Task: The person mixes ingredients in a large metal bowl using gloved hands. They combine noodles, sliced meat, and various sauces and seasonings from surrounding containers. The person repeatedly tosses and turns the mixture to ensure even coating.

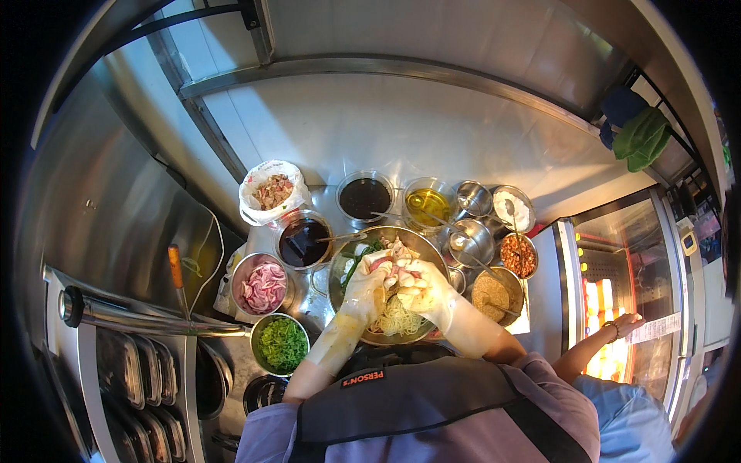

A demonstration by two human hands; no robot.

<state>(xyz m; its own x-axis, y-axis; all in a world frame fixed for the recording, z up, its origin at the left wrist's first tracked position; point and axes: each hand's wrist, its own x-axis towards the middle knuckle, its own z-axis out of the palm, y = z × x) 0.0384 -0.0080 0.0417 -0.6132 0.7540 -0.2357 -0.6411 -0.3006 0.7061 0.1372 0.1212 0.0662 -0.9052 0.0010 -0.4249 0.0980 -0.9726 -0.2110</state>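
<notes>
A large stainless steel mixing bowl (437, 246) stands before me on the counter. My left hand (370, 278) and my right hand (422, 286), both in clear plastic gloves, are together over it. Pinkish-white food pieces (396, 271) are held between them; whether they are meat or onion cannot be told. Beneath the hands lie pale thin noodle-like strands (398, 320). Dark green leaves (368, 250) show at the bowl's left side, and pale pieces lie at its far side. The gloved fingers hide the bowl's middle.
Around the bowl stand sliced red onion (264, 286), chopped greens (282, 344), dark sauce (302, 242), yellow oil (428, 207), a bowl of chopped nuts (518, 257) and tan granules (491, 296). Spoon handles jut towards the bowl. At right, another person's hand (630, 324) holds a paper slip (654, 328).
</notes>
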